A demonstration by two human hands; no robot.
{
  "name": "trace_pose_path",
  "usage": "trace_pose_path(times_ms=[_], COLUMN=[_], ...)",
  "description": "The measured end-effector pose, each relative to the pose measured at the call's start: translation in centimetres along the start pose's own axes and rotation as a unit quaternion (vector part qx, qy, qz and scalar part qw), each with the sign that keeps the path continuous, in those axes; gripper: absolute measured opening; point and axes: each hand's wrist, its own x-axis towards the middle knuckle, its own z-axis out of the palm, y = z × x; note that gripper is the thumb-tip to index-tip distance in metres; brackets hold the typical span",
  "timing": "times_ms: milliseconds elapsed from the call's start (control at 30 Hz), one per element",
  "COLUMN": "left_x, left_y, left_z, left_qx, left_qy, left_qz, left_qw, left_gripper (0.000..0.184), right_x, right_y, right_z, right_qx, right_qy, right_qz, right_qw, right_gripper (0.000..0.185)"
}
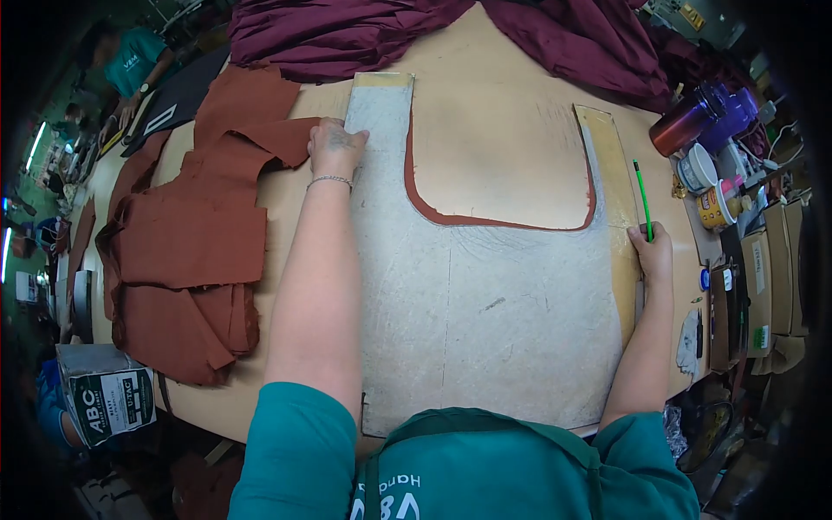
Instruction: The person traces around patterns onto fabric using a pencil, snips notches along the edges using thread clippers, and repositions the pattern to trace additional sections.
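laying the grey template (pixel 511 347) over rust cloth (pixel 431 212) on the table (pixel 503 139) looks done, its curved margin untrimmed; our right hand (pixel 655 253) grips a green pencil (pixel 641 189); our left hand's (pixel 335 149) grip we cannot tell.

Beneath the grey template (pixel 494 312), how far the rust fabric (pixel 427 210) reaches is hidden. Burgundy cloth (pixel 347 39) is cut off at twelve o'clock, shirt lettering (pixel 400 506) at six; a person (pixel 130 65) at ten is blurred.

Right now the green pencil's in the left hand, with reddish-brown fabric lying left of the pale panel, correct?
Wrong hand: the head view shows the green pencil in the right hand, not the left hand. Rest holds: reddish-brown fabric lies left of the pale panel.
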Motion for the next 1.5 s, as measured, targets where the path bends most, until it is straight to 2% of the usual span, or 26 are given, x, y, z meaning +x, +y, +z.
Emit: trace_pose_path(times_ms=[67, 167, 267, 767, 867, 967, 1067, 1100, 1200, 1267, 1300, 1333, 1367, 1433, 1500], left_x=[-0.5, -0.7, -0.8, -1.4, -2.2, -4.2, -4.7, -4.5, -4.9, -4.9, -4.8, -4.7, -4.8, -5.0, -4.9], left_y=[0.4, 0.7, 1.1, 0.7, 1.5, 2.4, 2.0, 2.3, 2.8, 2.7, 2.6, 2.7, 2.7, 2.7, 2.6], left_z=[-0.1, -0.2, -0.7, -0.2, -0.3, 0.0, 0.9, 1.1, 1.3, 1.7, 1.8, 1.8, 1.7, 1.5, 1.4], left_qx=[0.04, 0.051, 0.031, 0.001, 0.038, 0.073, 0.218, 0.173, 0.13, 0.147, 0.156, 0.146, 0.137, 0.124, 0.116], left_qy=[0.041, 0.048, -0.017, 0.027, 0.039, 0.069, 0.043, -0.022, -0.042, -0.024, -0.012, -0.017, -0.021, -0.024, -0.025], left_qz=[0.021, 0.025, -0.011, 0.006, -0.006, 0.086, 0.2, 0.181, 0.183, 0.18, 0.179, 0.177, 0.174, 0.172, 0.173], left_qw=[0.998, 0.997, 0.999, 1.0, 0.998, 0.991, 0.954, 0.968, 0.974, 0.972, 0.971, 0.973, 0.975, 0.977, 0.978], left_gripper=[0.052, 0.05, 0.048, 0.045, 0.038, 0.034, 0.037, 0.039, 0.04, 0.041, 0.042, 0.041, 0.041, 0.04, 0.04], right_x=[-0.1, -0.4, -0.5, -0.7, -0.8, -0.6, -0.1, 0.2, 0.5, 0.2, -0.5, -0.2, 0.1, 1.4, 2.9], right_y=[-0.1, -0.4, -0.8, -0.6, -0.8, -0.1, -0.1, -0.3, -6.7, -12.5, -16.2, -18.3, -20.8, -23.9, -25.5], right_z=[-0.2, -0.4, -0.5, -0.1, -0.1, -0.1, -0.3, -0.3, 2.5, 6.7, 8.5, 11.0, 12.8, 17.6, 21.6], right_qx=[0.007, 0.016, 0.017, -0.008, -0.011, -0.013, -0.034, -0.047, 0.091, 0.308, 0.287, 0.355, 0.321, 0.427, 0.434], right_qy=[-0.011, -0.021, -0.027, -0.006, -0.005, -0.004, 0.004, 0.005, 0.046, -0.045, -0.054, -0.111, -0.152, -0.197, -0.172], right_qz=[-0.004, -0.006, -0.006, -0.027, -0.028, -0.033, -0.023, -0.018, -0.026, 0.012, -0.048, -0.042, -0.078, -0.06, -0.097], right_qw=[1.0, 1.0, 0.999, 1.0, 1.0, 0.999, 0.999, 0.999, 0.994, 0.95, 0.955, 0.927, 0.932, 0.881, 0.879], right_gripper=[0.026, 0.026, 0.026, 0.025, 0.025, 0.026, 0.026, 0.025, 0.028, 0.034, 0.037, 0.038, 0.038, 0.032, 0.027])
